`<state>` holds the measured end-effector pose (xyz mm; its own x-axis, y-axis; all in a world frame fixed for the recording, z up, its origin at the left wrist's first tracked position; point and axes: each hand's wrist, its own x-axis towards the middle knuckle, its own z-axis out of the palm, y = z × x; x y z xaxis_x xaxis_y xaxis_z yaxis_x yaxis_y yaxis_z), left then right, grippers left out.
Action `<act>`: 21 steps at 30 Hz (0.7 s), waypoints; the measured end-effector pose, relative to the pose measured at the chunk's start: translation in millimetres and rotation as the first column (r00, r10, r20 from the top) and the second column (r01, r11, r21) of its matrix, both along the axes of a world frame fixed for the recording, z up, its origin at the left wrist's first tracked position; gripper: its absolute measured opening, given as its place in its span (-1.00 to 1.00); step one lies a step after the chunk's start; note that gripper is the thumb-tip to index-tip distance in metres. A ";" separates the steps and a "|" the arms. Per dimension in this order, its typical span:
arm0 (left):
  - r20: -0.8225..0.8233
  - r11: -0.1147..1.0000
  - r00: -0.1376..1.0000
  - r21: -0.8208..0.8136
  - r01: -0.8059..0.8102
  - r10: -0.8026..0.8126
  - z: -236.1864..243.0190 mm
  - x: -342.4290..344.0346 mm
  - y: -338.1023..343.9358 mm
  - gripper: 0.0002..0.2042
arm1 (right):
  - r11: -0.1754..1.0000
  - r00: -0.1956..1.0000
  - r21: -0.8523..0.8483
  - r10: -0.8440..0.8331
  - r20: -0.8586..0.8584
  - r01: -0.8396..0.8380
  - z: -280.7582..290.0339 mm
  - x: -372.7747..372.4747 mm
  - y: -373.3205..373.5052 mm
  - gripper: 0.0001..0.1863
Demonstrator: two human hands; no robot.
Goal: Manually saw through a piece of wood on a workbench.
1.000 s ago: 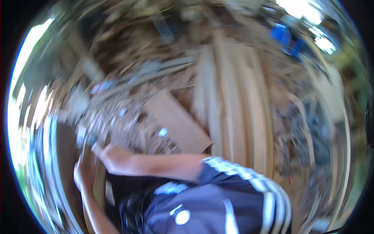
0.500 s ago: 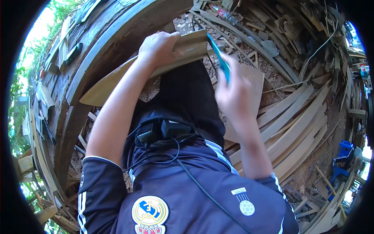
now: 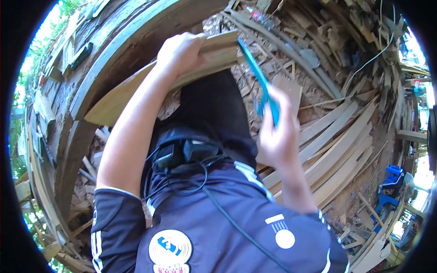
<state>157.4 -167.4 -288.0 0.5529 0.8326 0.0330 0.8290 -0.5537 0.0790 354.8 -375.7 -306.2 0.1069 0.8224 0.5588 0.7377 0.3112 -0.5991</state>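
A long, pale wooden board (image 3: 221, 51) with one pointed end lies across in front of me, over my dark-trousered leg. My left hand (image 3: 181, 53) is wrapped over its upper edge near the right end. In my right hand (image 3: 281, 132) is a teal, long, narrow hand tool (image 3: 256, 68) with a handle at its lower end; its exact kind is unclear. The tool's far tip is beside the board's right end; I cannot tell whether they touch. Motion blurs the right hand, but its fingers are closed on the handle.
A thick curved timber beam (image 3: 98, 77) arches beyond the board on the left. Long wooden strips (image 3: 339, 154) lie fanned out at right. Wood scraps cover the ground, with a plastic bottle (image 3: 257, 14) at the back. A blue object (image 3: 389, 184) stands far right.
My right hand has drawn the teal tool down toward me, and more of its length shows. The left hand keeps its hold on the board; the whole view has shifted slightly.
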 end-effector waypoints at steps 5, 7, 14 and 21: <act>-0.007 0.996 0.996 0.001 0.084 -0.084 -1.8 19.6 -8.2 -0.55 | 0.977 0.990 -0.184 -0.124 -0.067 0.110 -22.6 11.4 58.3 -0.62; -0.001 0.999 0.999 -0.012 0.053 -0.053 -4.5 11.5 -5.8 -0.55 | 0.948 0.995 -0.309 -0.096 -0.027 0.083 -16.1 1.7 60.7 -0.62; -0.011 0.996 0.996 -0.013 0.084 -0.084 -4.0 31.0 -7.5 -0.59 | 0.954 0.980 -0.245 -0.194 -0.053 0.175 -31.2 16.3 58.3 -0.64; 0.008 0.997 0.997 -0.005 0.073 -0.073 3.8 16.3 -10.9 -0.54 | 0.993 0.996 0.070 -0.091 -0.018 0.092 -20.5 6.3 4.5 -0.63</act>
<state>173.7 -178.2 -284.2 0.6121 0.7901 0.0331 0.7857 -0.6123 0.0879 361.1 -371.2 -326.7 0.1887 0.7670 0.6133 0.7565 0.2846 -0.5888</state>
